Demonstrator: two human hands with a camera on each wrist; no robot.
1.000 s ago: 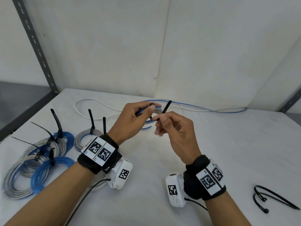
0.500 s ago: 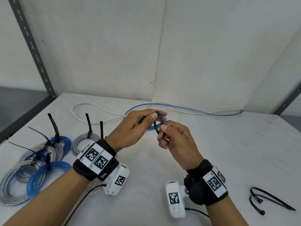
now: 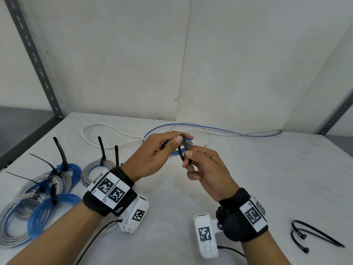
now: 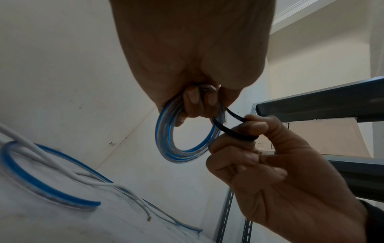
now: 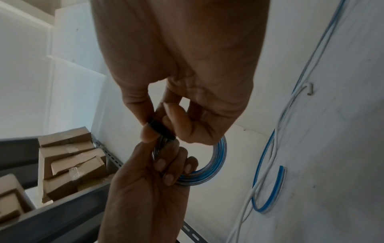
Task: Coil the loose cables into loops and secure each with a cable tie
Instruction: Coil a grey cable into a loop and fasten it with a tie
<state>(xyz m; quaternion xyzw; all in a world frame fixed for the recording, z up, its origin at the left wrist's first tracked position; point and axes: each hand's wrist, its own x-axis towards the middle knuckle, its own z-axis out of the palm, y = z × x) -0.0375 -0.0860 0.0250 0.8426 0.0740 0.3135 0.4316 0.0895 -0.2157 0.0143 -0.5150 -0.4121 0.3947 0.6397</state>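
Note:
My left hand [image 3: 164,148] holds a small coil of blue and clear cable [image 4: 182,148] above the white table [image 3: 248,178], fingers curled round its top. A black cable tie [image 3: 183,150] loops round that coil. My right hand [image 3: 198,163] pinches the tie between thumb and forefinger just right of the left hand; the same pinch on the tie [image 5: 160,129] appears in the right wrist view, above the coil [image 5: 207,167]. In the left wrist view the tie [image 4: 230,131] runs from the coil into the right fingers [image 4: 255,128].
Several tied coils [image 3: 44,203] lie at the table's left, tie tails sticking up. Loose white and blue cables [image 3: 219,131] trail along the back. Spare black ties [image 3: 309,236] lie front right. A grey shelf upright [image 3: 34,60] stands at the left; cardboard boxes [image 5: 68,161] sit on shelving beyond.
The tie's free end, which stuck up a second ago, is now bent round the coil into a loop between my hands. The view has tilted up slightly.

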